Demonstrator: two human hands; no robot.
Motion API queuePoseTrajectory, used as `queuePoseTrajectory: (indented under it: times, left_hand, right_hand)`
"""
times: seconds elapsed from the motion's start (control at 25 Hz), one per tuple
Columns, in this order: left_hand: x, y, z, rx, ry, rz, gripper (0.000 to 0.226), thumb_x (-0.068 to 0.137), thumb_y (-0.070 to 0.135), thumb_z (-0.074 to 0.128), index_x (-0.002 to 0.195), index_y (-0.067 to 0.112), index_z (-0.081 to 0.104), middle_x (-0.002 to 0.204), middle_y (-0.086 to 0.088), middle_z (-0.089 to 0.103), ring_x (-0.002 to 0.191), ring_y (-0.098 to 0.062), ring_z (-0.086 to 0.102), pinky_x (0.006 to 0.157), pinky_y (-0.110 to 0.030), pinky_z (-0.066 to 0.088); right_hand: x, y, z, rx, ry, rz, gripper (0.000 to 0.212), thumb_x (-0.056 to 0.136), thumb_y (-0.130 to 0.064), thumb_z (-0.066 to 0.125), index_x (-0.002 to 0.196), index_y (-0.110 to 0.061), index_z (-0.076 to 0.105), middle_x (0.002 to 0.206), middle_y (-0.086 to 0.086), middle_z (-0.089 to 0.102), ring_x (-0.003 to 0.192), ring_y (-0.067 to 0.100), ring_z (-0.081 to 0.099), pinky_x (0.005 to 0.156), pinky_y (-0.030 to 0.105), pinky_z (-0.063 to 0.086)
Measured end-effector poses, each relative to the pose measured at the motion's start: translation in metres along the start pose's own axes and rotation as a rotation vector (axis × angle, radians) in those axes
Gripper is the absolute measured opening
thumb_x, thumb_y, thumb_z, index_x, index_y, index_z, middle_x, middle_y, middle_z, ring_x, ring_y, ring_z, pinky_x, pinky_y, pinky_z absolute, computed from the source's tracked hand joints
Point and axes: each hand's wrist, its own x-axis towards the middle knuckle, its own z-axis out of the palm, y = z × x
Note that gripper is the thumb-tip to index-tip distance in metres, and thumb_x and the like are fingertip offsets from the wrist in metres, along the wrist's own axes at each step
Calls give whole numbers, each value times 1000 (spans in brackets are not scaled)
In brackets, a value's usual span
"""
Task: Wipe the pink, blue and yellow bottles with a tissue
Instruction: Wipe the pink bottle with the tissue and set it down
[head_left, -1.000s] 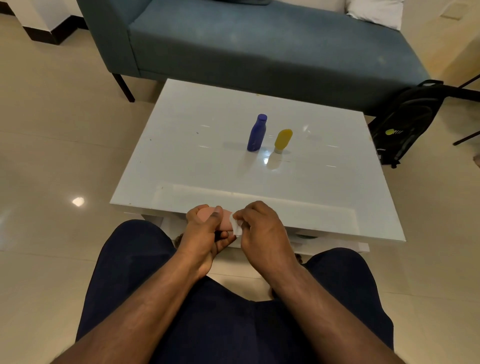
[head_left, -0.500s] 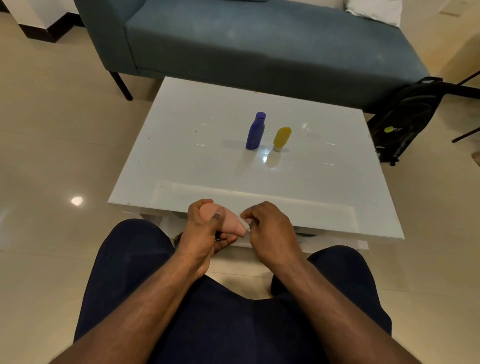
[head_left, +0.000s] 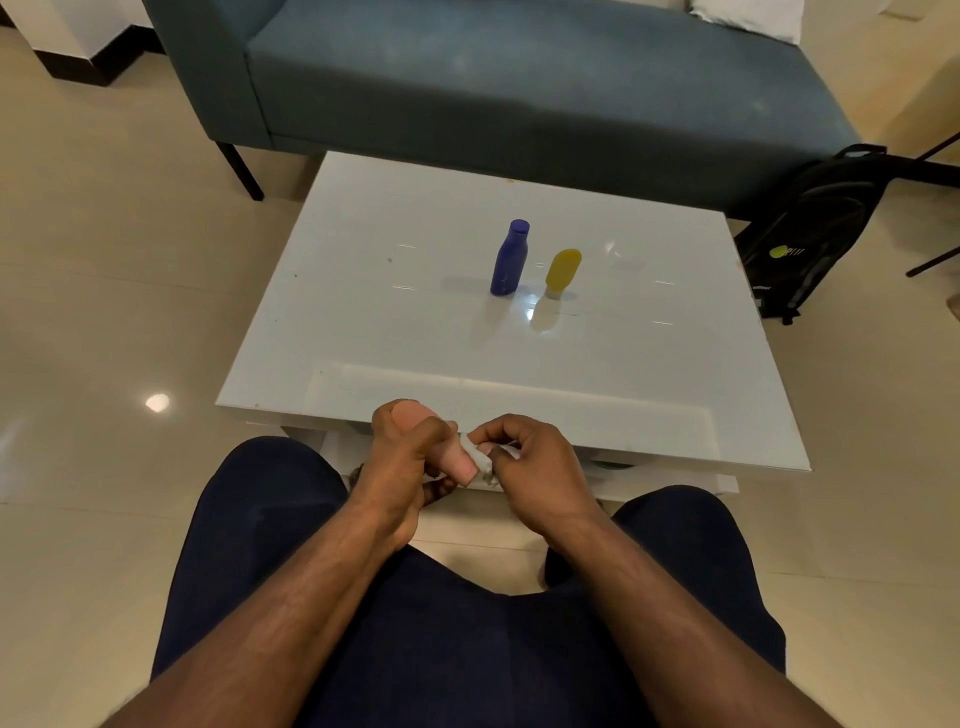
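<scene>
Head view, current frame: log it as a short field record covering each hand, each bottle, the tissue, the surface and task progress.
left hand: grips the pink bottle in front of the table's near edge
right hand: pinches the tissue against the pink bottle
blue bottle: upright on the white table, untouched
yellow bottle: standing cap-down just right of the blue one, apart from it
progress: pink bottle being wiped; the other two not in hand
surroundings: teal sofa behind, black backpack on the floor at right

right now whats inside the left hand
The left hand grips the pink bottle; its two ends show, but the fingers cover its middle. The right hand pinches the tissue against its lower end.
</scene>
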Motion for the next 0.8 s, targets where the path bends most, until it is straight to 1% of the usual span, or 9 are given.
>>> queuePoseTrajectory:
  times: [0.08,0.16,0.24,0.36,0.48,0.56,0.68,0.72,0.8]
  left_hand:
    - [-1,2,-2,-62,-42,-6,57,88,10,66,137,27,41,118,-15,61,90,-28,68,70,-39,58]
    - [-1,4,-2,-130,-90,-44,57,90,10,65,138,32,46,118,-13,62,88,-27,68,73,-40,59]
    - [1,6,-2,-173,-122,-89,51,93,10,59,138,33,52,121,-14,61,92,-27,68,78,-43,59]
    - [3,7,-4,-310,-157,-177,49,96,14,45,143,26,53,121,-15,66,98,-27,69,81,-46,57]
    - [4,7,-6,-389,-176,-234,43,103,25,45,146,18,47,118,-15,72,100,-29,71,86,-45,59]
    - [5,5,-6,-380,-153,-231,44,106,35,44,145,14,46,119,-16,73,101,-29,73,87,-46,60]
    - [7,5,-7,-396,-127,-235,50,106,41,45,145,10,46,113,-15,76,94,-28,75,79,-44,63]
    - [8,5,-7,-419,-122,-249,50,105,40,46,144,8,47,110,-16,76,91,-28,76,74,-42,63]
    - [7,5,-4,-443,-114,-272,49,105,39,48,141,6,49,106,-17,75,85,-27,77,68,-41,63]
  right_hand:
    - [-2,-2,0,69,-4,10,17,90,-17,59,92,-28,71,95,-17,67,95,-2,58,82,21,47]
    - [-6,-5,0,67,17,-25,15,91,-18,60,93,-29,70,97,-17,65,95,-3,57,80,17,46]
    - [-9,-8,2,-14,21,-70,15,91,-19,59,94,-31,69,99,-17,62,94,-3,55,77,12,42]
    - [-11,-8,13,-131,-5,-159,18,93,-16,57,98,-28,69,100,-13,59,95,0,54,80,10,41]
    - [-7,-5,20,-160,74,-184,21,93,-11,55,102,-23,69,98,-10,59,92,-1,51,77,1,35]
    - [-11,-5,23,-168,111,-220,21,92,-9,56,104,-20,70,96,-9,59,89,0,52,76,1,35]
    - [-24,-7,32,-161,90,-352,22,89,-2,59,102,-14,72,93,-4,61,84,3,54,75,4,39]
    - [-22,-8,31,-155,90,-362,22,88,-1,60,101,-14,72,92,-4,61,84,4,55,74,4,40]
    - [-9,-10,28,-144,138,-315,21,88,-2,60,99,-16,72,92,-5,61,84,3,55,75,3,39]
